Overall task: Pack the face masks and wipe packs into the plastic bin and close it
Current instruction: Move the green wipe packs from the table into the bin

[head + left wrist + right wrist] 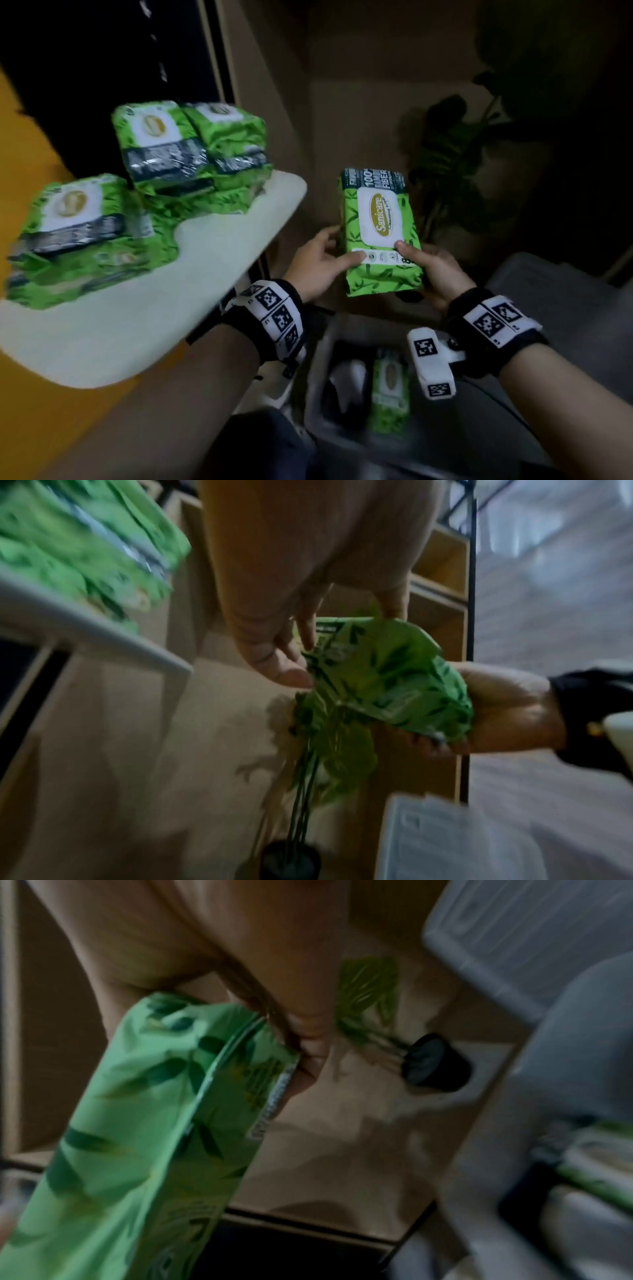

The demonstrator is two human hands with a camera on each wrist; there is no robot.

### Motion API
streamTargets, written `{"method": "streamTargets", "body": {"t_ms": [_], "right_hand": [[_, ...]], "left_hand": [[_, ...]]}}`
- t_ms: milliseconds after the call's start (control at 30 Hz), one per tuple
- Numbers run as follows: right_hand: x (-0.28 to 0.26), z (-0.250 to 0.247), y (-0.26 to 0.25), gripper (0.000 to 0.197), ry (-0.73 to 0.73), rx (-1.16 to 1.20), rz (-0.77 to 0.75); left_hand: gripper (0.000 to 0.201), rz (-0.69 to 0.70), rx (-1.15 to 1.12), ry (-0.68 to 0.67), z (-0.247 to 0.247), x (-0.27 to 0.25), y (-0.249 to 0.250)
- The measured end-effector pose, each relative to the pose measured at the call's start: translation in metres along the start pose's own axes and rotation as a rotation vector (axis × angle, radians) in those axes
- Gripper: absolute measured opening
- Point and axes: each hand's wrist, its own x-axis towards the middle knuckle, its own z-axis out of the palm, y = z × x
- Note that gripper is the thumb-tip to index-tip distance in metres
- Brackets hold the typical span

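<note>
Both hands hold one green wipe pack [380, 233] in the air above the floor, beyond the bin. My left hand [322, 263] grips its lower left edge, thumb on the front. On the lower right corner my right hand [433, 270] grips it, thumb on top. The same pack [387, 674] shows in the left wrist view and its green back [154, 1123] in the right wrist view. Below my wrists, the grey plastic bin [317, 373] holds another wipe pack [390, 390] and something white [349, 377]. Several more wipe packs [154, 192] are stacked on the white table [144, 325].
The bin's grey lid [561, 301] lies on the floor to the right. A potted plant [448, 161] stands by the beige wall, and its black pot [435, 1064] shows in the right wrist view. A wooden shelf unit [441, 588] stands behind it.
</note>
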Motion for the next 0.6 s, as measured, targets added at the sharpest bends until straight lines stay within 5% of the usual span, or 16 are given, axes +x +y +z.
{"method": "streamTargets", "body": {"t_ms": [133, 233, 267, 433, 600], "right_hand": [[0.015, -0.086, 0.074, 0.075, 0.158, -0.098, 0.192], [0.018, -0.126, 0.123, 0.020, 0.181, -0.124, 0.379], [0.020, -0.138, 0.140, 0.015, 0.230, -0.150, 0.419], [0.031, -0.177, 0.224, 0.043, 0.461, -0.300, 0.590], [0.045, -0.210, 0.289, 0.045, 0.519, -0.440, 0.716]], "left_hand": [[0.054, -0.161, 0.258, -0.148, 0.055, 0.027, -0.074], [0.048, -0.270, 0.390, -0.205, 0.080, 0.043, -0.126], [0.045, -0.302, 0.445, -0.215, 0.085, 0.048, -0.143], [0.057, -0.470, 0.715, -0.322, 0.101, 0.063, -0.227], [0.053, -0.588, 0.934, -0.402, 0.120, 0.069, -0.286]]}}
